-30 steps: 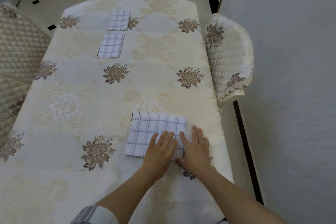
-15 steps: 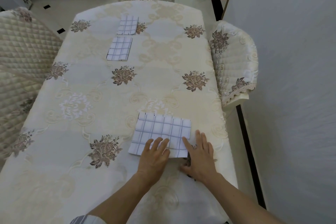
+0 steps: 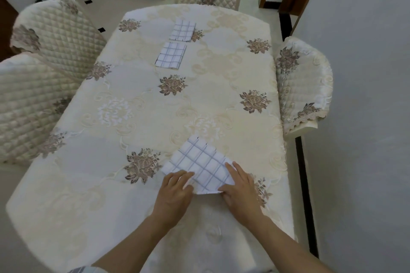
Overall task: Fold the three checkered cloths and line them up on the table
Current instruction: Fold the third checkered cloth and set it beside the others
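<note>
Head camera, looking down: the third checkered cloth (image 3: 200,167) is in the lower middle of the frame, near the close edge of the tabletop (image 3: 137,131). It's turned at an angle, so one corner points toward the top of the frame. The left hand (image 3: 174,193) is on its lower-left edge, fingers (image 3: 179,178) curled close together onto the fabric and gripping it. The right hand (image 3: 240,188) has the lower-right corner, with fingers (image 3: 231,168) laid side by side on top and the thumb along the near edge, pinching the cloth. Honestly can't tell if it's lying flat or lifted a bit.

The other two are folded, up in the upper middle of the frame. The nearer folded cloth (image 3: 171,55) sits just below the farther folded cloth (image 3: 183,31), roughly in a column, not touching, and well apart from the held one. A flowery cream tablecloth (image 3: 111,184) covers everything, and quilted chairs (image 3: 55,35) stand along the left, top and right.
</note>
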Motion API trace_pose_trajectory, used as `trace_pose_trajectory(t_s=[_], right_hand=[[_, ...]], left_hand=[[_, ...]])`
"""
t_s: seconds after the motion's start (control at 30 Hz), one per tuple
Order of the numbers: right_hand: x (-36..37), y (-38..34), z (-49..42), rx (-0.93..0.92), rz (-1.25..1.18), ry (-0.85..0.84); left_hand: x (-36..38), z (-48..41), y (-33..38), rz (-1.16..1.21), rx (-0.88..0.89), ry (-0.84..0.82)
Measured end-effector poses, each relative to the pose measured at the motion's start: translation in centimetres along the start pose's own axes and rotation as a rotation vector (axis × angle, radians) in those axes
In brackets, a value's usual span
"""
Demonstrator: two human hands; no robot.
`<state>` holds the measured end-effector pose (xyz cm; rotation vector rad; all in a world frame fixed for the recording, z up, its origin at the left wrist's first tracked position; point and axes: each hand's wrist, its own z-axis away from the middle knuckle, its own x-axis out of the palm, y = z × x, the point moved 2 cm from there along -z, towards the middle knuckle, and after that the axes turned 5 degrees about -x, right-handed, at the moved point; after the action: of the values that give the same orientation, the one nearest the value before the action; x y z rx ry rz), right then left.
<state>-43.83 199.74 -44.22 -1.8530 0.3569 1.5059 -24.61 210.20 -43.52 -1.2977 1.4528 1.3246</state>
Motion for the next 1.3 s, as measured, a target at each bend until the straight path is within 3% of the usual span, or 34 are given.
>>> trace_pose_trajectory(t_s=[0.23,0.47,0.6,0.93,1.3], right_hand=[[0.5,-4.2,2.1,-0.093,-0.022,0.008],[-0.1,-6.7,2.8,-0.144,-0.106,0.064],[0.3,-5.9,2.9,-0.160,-0.129,0.047],[1.1,-0.5,3.4,-0.004,-0.001,-0.117],[2.0,0.1,1.0,-0.167,-0.067,-0.202]], left_hand=[[0.2,3.2,-1.4,0.054,-0.205,-0.031],[-0.3,4.7,-1.8,0.133,-0.182,0.078],[-0.1,5.2,-2.4,0.212,-0.218,0.067],[0.6,7.7,-5.1,0.283,-0.273,0.064],[0.4,8.5,-6.9,0.375,-0.323,0.118]])
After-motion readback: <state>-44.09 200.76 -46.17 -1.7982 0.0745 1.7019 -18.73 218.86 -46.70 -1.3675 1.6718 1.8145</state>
